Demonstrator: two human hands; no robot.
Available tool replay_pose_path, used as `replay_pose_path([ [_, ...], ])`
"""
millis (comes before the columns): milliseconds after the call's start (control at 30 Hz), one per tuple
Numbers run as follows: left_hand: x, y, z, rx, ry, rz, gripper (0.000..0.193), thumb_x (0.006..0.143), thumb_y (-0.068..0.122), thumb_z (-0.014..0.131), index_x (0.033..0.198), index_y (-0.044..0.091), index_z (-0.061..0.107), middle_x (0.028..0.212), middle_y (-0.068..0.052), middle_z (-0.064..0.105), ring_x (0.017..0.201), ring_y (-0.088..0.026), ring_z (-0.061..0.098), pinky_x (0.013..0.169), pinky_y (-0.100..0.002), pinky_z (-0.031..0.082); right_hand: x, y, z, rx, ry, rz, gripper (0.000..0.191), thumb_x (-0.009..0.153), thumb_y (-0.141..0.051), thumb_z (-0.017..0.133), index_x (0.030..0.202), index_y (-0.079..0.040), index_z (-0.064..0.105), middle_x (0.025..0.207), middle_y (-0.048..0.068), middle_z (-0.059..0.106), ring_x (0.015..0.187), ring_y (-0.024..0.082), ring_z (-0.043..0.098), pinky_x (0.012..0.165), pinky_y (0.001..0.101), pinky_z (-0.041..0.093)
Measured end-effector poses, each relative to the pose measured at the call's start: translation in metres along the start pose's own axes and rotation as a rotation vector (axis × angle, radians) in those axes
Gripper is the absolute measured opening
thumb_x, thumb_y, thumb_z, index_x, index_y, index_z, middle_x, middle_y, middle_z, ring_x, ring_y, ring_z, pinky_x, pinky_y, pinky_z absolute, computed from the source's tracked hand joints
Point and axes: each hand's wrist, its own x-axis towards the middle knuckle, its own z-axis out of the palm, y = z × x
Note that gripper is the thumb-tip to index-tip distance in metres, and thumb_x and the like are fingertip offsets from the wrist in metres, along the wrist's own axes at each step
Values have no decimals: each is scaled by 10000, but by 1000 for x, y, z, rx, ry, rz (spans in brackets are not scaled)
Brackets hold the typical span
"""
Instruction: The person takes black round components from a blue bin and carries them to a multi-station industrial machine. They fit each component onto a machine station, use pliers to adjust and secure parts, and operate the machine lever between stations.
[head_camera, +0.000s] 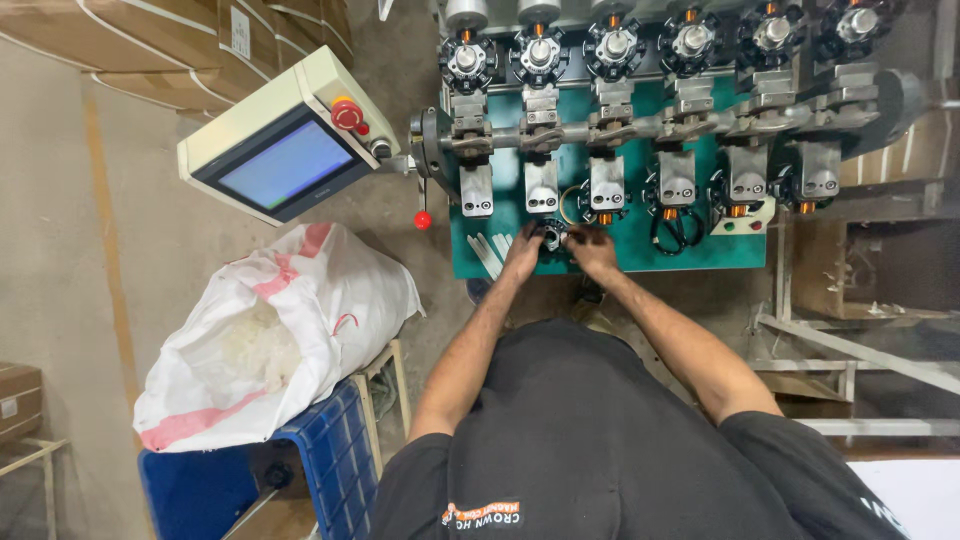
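**Both hands close on a small round part at the winding machine**

While the person leans over the green worktop (640, 255), both hands meet on a small dark round part (551, 235), ring-shaped with a toothed look, much like the black pieces seated in the stations above. It sits at the front edge of the worktop, just below the 2nd and 3rd stations from the left. The left hand (522, 255) cups it from the left, fingers curled in and touching its rim; the right hand (593, 250) closes in from the right, fingers bent around the other side. The part seems pinched between the 2 hands, though how firmly cannot be told at this size.

Judging by its look, the part is stiff and fairly light, probably metal and plastic; any fine wire on it would be delicate, so the outer rim is the safer place to hold.

Just left of it lies a fan of pale thin strips (492, 250). Above stands a row of 6 grey station blocks (677, 180) under a row of black round heads (615, 45). A red-knobbed lever (423, 215) hangs at the machine's left end, near a cream control panel (285, 140) with a blue screen and a red button. Lower left, an open white sack (280, 330) of pale material rests on a blue crate (330, 455).
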Motion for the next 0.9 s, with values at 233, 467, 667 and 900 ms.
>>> replay_pose_path([
  [233,-17,-2,7,44,-41,-49,629,1060,495,431,1336,-31,640,1167,-261,733,1095,-381,672,1010,-409,486,-25,11,-28,260,-7,59,359,1016,-340,584,1136,-9,654,974,111,753,718,153,719,543,293,537],
  [467,16,44,67,-615,-81,-85,572,1110,537,405,1320,38,590,1000,-29,663,809,-122,629,686,-295,525,-22,-22,-56,644,49,-56,581,1064,-550,391,1119,-8,593,876,80,695,617,195,715,473,277,537],
  [667,12,87,73,-535,28,79,487,1112,428,376,1419,103,572,900,-47,628,610,-95,534,466,-227,441,-14,-51,-60,668,36,-110,597,1065,-574,362,1057,-31,611,724,90,682,474,149,602,394,255,467],
  [900,17,75,72,-567,43,84,440,1113,386,449,1335,46,618,1065,-55,691,827,-111,627,673,-285,548,-6,-38,-65,752,-91,14,575,1071,-572,393,1073,-39,611,723,104,684,468,137,603,398,252,473],
])
